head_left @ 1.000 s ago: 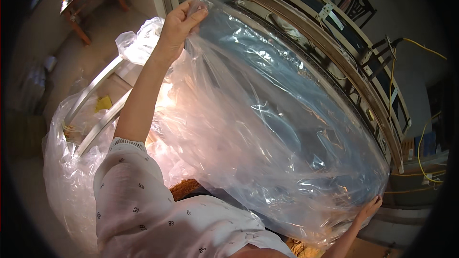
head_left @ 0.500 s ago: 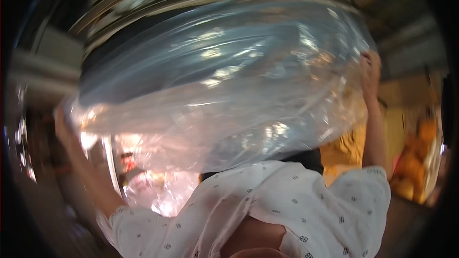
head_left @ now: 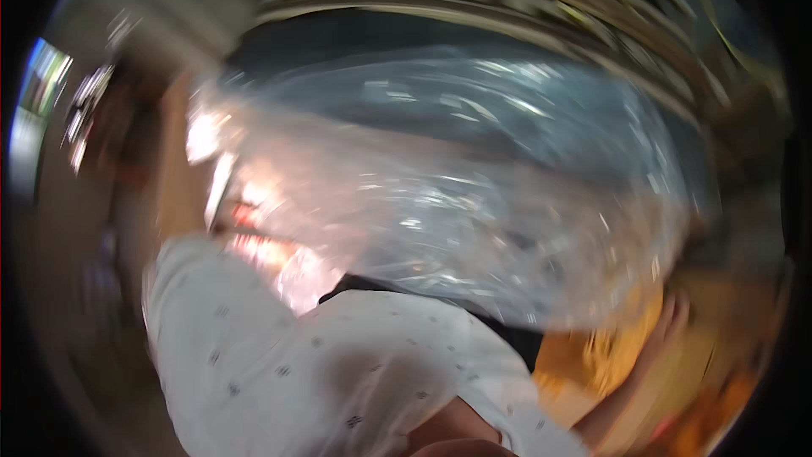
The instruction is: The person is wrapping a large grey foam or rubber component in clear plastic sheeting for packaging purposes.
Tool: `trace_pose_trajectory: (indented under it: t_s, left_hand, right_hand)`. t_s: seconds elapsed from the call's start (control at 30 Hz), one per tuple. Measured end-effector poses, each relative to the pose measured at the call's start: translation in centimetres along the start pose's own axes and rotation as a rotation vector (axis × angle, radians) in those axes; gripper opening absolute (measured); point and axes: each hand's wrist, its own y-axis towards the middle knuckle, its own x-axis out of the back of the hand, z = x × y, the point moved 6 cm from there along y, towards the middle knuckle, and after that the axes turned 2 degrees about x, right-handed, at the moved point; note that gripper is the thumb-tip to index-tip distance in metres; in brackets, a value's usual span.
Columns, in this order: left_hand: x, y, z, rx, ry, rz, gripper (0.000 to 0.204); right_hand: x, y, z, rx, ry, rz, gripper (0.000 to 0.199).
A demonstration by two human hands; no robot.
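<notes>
A large clear plastic sheet or bag (head_left: 474, 195), crinkled and shiny, spreads in front of my body over a dark surface. My left arm is raised, and my left hand (head_left: 179, 93) is a blur beside the sheet's left edge; its fingers and any hold on the plastic cannot be made out. Lower on the right, my right hand (head_left: 674, 315) is near the sheet's lower right edge. It looks apart from the plastic, but motion smears its fingers.
Beyond the sheet runs a long beige rail or frame (head_left: 474, 13). Orange-yellow material (head_left: 592, 360) lies below the sheet on the right, with brownish cardboard-like pieces (head_left: 736, 296) beyond it. Bright reflections and red items (head_left: 247, 216) show at the left.
My right hand has dropped from the sheet's upper right edge to below its lower right side. My left hand has risen. The view has swung, and the sheet appears shifted right.
</notes>
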Motion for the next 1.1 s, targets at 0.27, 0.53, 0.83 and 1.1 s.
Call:
trace_pose_trajectory:
  t_s: [0.27,0.53,0.83,1.1]
  left_hand:
    - [-0.5,-11.9,-10.8,-0.127,-0.526,0.101,0.022]
    - [-1.0,-28.8,-26.4,-0.701,-0.353,0.254,0.013]
    - [-2.5,-30.5,-25.5,-0.668,-0.371,0.362,0.004]
    - [-6.2,-30.4,-18.3,-0.102,-0.678,0.722,0.015]
  right_hand:
    - [-3.5,6.4,5.9,0.386,-0.017,-0.028,0.020]
    - [-19.2,6.5,33.1,0.863,0.668,0.448,0.027]
    - [-28.3,-5.3,49.6,0.828,1.038,0.873,0.013]
    - [-32.3,-7.1,46.4,0.233,1.101,1.355,0.026]
